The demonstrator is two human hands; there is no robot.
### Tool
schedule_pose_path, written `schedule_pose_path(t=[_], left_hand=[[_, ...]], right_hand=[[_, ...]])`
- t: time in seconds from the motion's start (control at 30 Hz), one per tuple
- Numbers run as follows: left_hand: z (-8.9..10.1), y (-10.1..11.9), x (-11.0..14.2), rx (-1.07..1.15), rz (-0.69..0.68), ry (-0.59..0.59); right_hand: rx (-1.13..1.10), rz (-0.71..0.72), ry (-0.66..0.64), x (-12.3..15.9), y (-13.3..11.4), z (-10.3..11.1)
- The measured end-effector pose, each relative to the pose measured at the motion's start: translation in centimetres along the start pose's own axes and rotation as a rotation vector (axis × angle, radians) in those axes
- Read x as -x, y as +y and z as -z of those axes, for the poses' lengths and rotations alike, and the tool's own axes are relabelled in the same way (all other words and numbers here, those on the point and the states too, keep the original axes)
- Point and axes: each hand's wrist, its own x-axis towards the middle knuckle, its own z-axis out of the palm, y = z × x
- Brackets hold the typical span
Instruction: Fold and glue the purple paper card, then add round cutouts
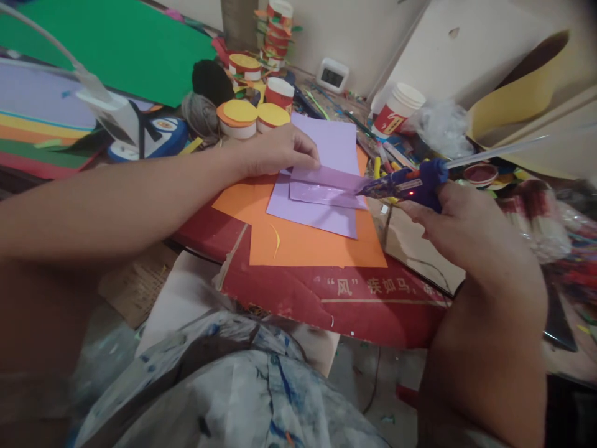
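Note:
My right hand is wrapped round a blue hot glue gun with a small red light and a clear glue stick out of its back. Its nozzle touches or hovers just over the right end of a folded purple paper strip, where a shiny line of glue runs. My left hand pinches the strip's upper flap between thumb and fingers, lifting it. Beneath lies a light purple sheet, on top of orange paper. A thin yellow paper sliver rests on the orange.
Behind my left hand stand yellow-topped paper cups and dark yarn. A white clock, a paper cup and a plastic bag are at the back. A red board forms the front edge. Green sheet lies left.

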Motion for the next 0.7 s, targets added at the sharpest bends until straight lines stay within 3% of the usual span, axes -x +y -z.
schedule_pose_path(t=[0.17, 0.37, 0.53, 0.7], left_hand=[[0.0, 0.0, 0.0, 0.001, 0.001, 0.0], [0.1, -0.2, 0.0, -0.009, 0.013, -0.004], [0.1, -0.2, -0.1, 0.001, 0.013, 0.0], [0.0, -0.2, -0.1, 0.018, 0.006, 0.001]], right_hand=[[0.006, -0.154, -0.121, 0.5, -0.8, 1.9], [-0.017, -0.038, -0.012, 0.5, -1.8, 0.5], [-0.059, 0.016, -0.037, 0.7, -2.1, 0.3], [-0.028, -0.055, -0.063, 0.8, -0.6, 1.0]])
